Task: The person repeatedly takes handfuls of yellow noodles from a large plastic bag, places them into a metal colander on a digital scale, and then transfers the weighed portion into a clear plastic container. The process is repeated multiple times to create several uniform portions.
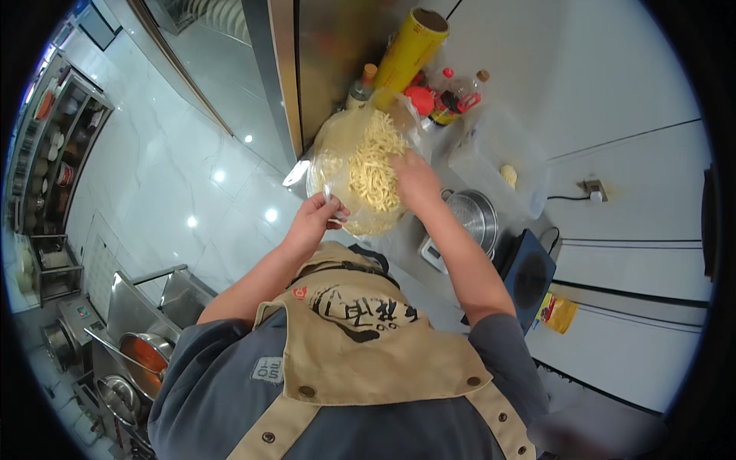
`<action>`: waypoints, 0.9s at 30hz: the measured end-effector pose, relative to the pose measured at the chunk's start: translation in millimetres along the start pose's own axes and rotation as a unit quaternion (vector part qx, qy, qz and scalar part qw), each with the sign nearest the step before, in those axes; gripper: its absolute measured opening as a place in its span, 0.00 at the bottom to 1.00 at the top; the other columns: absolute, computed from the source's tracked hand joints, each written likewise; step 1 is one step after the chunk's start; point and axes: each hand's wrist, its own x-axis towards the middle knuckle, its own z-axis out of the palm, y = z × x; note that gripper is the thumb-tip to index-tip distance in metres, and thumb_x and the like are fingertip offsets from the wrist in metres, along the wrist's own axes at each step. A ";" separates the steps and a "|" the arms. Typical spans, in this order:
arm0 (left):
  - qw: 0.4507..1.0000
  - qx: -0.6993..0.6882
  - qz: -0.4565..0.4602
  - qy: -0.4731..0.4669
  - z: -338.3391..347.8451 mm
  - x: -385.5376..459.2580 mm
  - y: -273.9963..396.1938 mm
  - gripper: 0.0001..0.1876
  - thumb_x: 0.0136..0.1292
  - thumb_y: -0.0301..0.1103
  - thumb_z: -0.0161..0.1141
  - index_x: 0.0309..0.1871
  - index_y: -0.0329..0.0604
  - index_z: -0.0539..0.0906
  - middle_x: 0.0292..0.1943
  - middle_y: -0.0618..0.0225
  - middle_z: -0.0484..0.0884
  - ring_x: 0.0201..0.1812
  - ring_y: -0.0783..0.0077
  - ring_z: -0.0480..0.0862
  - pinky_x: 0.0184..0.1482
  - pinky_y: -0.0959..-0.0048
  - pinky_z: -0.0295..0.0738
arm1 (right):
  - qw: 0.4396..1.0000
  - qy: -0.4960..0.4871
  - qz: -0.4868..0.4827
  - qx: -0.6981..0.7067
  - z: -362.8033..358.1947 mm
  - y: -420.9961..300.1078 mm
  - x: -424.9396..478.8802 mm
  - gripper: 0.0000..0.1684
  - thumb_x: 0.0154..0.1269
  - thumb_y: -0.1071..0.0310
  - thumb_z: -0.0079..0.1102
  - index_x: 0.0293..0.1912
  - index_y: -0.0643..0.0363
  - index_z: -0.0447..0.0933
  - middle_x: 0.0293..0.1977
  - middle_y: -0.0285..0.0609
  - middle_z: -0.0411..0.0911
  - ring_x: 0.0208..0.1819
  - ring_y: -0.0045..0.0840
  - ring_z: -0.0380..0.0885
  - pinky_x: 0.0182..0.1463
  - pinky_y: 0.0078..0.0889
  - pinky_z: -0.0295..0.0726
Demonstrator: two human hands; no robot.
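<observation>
A large clear plastic bag (333,135) full of pale yellow noodles (375,175) lies open in front of me on the counter. My left hand (318,217) pinches the bag's near left edge between thumb and fingers. From the right, my right hand (415,181) reaches into the bag's mouth, its fingertips among the noodles. Those fingertips are hidden, so their grip on the noodles does not show. Close to my right forearm, a perforated steel strainer (468,215) sits on a white scale (432,253).
Beyond the bag stand a yellow roll of plastic wrap (411,52) and several bottles (451,100). A clear plastic bin (500,158) on the right holds a small noodle bundle (508,176). Nearer is a dark induction cooker (529,276). Pots of red liquid (144,356) stand behind left.
</observation>
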 end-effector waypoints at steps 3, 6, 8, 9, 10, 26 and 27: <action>0.999 -0.046 -0.016 -0.011 1.2 -0.9 -1.1 0.08 0.80 0.38 0.54 0.44 0.47 0.79 0.41 0.68 0.88 0.42 0.75 0.85 0.46 0.73 0.80 | 0.975 0.090 -0.174 -0.101 11.8 -23.3 9.9 0.23 0.64 0.73 0.56 0.59 0.55 0.77 0.58 0.53 0.78 0.59 0.47 0.79 0.60 0.44 0.79; 0.999 -0.049 -0.020 -0.006 8.4 -5.4 6.6 0.07 0.79 0.38 0.55 0.44 0.47 0.78 0.42 0.67 0.87 0.41 0.76 0.84 0.46 0.74 0.79 | 0.984 0.060 -0.165 -0.042 34.1 -19.4 20.0 0.23 0.60 0.73 0.59 0.56 0.55 0.79 0.53 0.51 0.82 0.58 0.42 0.81 0.60 0.41 0.78; 0.998 -0.052 -0.020 -0.007 11.5 -8.1 10.7 0.07 0.78 0.38 0.56 0.44 0.46 0.78 0.42 0.68 0.87 0.41 0.76 0.84 0.46 0.74 0.78 | 0.994 0.001 -0.083 0.076 51.3 3.3 26.8 0.23 0.57 0.75 0.62 0.54 0.55 0.80 0.48 0.49 0.83 0.55 0.37 0.82 0.58 0.37 0.79; 0.998 -0.055 -0.014 -0.001 10.1 -9.4 10.8 0.07 0.78 0.38 0.56 0.45 0.46 0.78 0.42 0.68 0.87 0.41 0.76 0.84 0.46 0.74 0.78 | 0.983 -0.002 -0.010 0.183 44.0 5.3 32.6 0.22 0.57 0.77 0.63 0.53 0.56 0.80 0.46 0.48 0.84 0.53 0.35 0.83 0.57 0.35 0.79; 0.998 -0.058 -0.011 0.003 9.3 -11.2 9.7 0.07 0.78 0.38 0.57 0.45 0.46 0.78 0.42 0.68 0.87 0.41 0.76 0.84 0.46 0.75 0.78 | 0.956 -0.008 0.066 0.286 24.0 3.6 36.1 0.22 0.56 0.78 0.63 0.52 0.57 0.80 0.44 0.46 0.84 0.50 0.32 0.83 0.55 0.33 0.80; 1.000 -0.021 -0.010 -0.004 17.0 -14.5 6.3 0.06 0.79 0.38 0.55 0.45 0.48 0.77 0.44 0.67 0.86 0.43 0.76 0.84 0.48 0.73 0.79 | 0.691 0.018 0.238 0.683 -23.6 -8.2 17.4 0.22 0.64 0.79 0.63 0.58 0.64 0.80 0.49 0.40 0.86 0.46 0.24 0.85 0.54 0.28 0.83; 1.000 -0.020 -0.012 -0.002 14.1 -15.2 4.2 0.07 0.79 0.38 0.55 0.45 0.48 0.77 0.43 0.67 0.86 0.42 0.76 0.84 0.48 0.73 0.79 | 0.684 0.040 0.224 0.693 -46.7 -19.1 17.4 0.22 0.64 0.79 0.64 0.58 0.64 0.80 0.49 0.41 0.86 0.47 0.24 0.85 0.53 0.29 0.84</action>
